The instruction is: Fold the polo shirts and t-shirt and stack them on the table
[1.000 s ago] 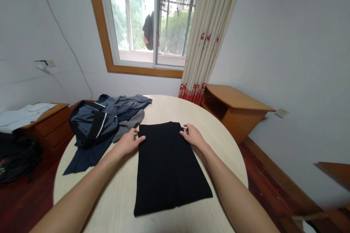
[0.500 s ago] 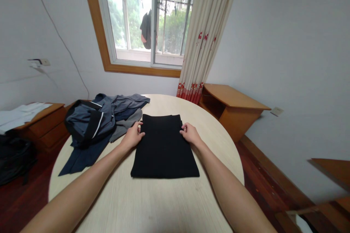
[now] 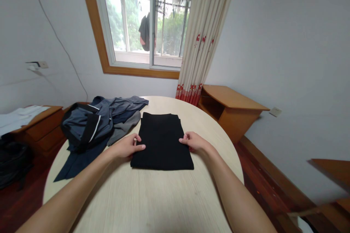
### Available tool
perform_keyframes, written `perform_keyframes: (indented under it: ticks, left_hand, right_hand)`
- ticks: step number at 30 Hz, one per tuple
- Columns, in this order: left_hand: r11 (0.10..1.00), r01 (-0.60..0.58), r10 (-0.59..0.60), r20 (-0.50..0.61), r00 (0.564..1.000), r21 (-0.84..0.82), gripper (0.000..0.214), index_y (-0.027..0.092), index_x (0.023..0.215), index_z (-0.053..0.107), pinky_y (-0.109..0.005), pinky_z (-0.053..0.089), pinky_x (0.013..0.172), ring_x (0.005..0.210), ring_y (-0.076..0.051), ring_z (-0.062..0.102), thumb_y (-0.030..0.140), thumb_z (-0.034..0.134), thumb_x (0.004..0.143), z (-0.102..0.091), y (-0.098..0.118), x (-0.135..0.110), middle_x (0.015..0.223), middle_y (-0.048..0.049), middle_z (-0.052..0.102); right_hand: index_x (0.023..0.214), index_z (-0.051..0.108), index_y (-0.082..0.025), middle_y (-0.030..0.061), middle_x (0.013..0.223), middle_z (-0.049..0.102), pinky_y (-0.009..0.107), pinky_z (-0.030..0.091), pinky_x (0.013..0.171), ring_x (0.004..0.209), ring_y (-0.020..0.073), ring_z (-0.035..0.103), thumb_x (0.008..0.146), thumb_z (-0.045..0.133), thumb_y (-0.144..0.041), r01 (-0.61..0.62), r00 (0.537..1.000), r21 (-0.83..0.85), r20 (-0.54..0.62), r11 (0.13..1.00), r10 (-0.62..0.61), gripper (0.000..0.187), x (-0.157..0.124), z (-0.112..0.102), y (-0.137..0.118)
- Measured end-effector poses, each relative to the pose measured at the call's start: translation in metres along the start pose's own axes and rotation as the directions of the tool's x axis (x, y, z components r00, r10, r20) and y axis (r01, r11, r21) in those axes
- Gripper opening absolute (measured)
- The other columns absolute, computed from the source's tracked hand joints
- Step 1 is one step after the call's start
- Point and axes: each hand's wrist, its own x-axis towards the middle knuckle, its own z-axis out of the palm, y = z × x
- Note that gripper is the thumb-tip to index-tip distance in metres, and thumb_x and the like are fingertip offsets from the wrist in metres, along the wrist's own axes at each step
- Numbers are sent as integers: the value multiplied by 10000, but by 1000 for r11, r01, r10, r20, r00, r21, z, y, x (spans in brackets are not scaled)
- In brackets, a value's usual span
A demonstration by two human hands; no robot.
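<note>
A black folded garment [image 3: 162,140] lies flat on the round pale wooden table [image 3: 153,200], its layers slightly uneven at the far edge. What kind of garment it is cannot be made out. My left hand [image 3: 129,146] has its thumb on top of the cloth's left side, the fingers curled at the edge. On the opposite side, my right hand [image 3: 194,141] pinches the right edge between thumb and fingers. Some fingertips are hidden under or beside the cloth.
A loose heap of grey and navy clothes [image 3: 94,123] covers the table's left side. Wooden drawers [image 3: 45,122] stand to the left with a black bag [image 3: 13,160] by them. Beyond the table are a curtain [image 3: 201,40] and a wooden cabinet [image 3: 232,98].
Both hands have moved down the garment's sides, closer to me. The garment's near edge now lies a little farther off, and the cloth looks shorter. The view has shifted slightly.
</note>
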Motion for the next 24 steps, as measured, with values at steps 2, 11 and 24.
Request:
perform_keyframes:
  ticks: [2, 11, 24]
  left_hand:
    - [999, 37, -35, 162, 986, -10, 529, 226, 936, 494, -240, 318, 412, 398, -132, 471, 539, 778, 616, -2, 6, -17, 541, 105, 473]
    - [1000, -6, 2, 361, 933, 8, 359, 211, 827, 577, -238, 310, 438, 419, -132, 459, 435, 745, 602, -5, 10, -38, 476, 80, 478]
    - [952, -20, -155, 535, 831, 306, 285, 200, 701, 621, -237, 350, 513, 555, -150, 541, 401, 758, 552, 2, 25, -48, 606, 5, 637]
  right_hand:
    - [733, 473, -222, -59, 463, 487, 230, 350, 441, 421, 113, 478, 773, 766, -448, -95, 982, 53, 168, 994, 85, 372, -9, -7, -4]
    - [782, 529, -199, -47, 527, 603, 214, 448, 469, 480, 134, 607, 566, 882, -440, -20, 820, 22, 572, 1000, 4, 479, -29, -28, -14]
    - [710, 519, -185, -56, 532, 591, 207, 399, 475, 458, 88, 527, 505, 902, -398, -52, 749, -204, 640, 978, 173, 484, -24, -30, -4]
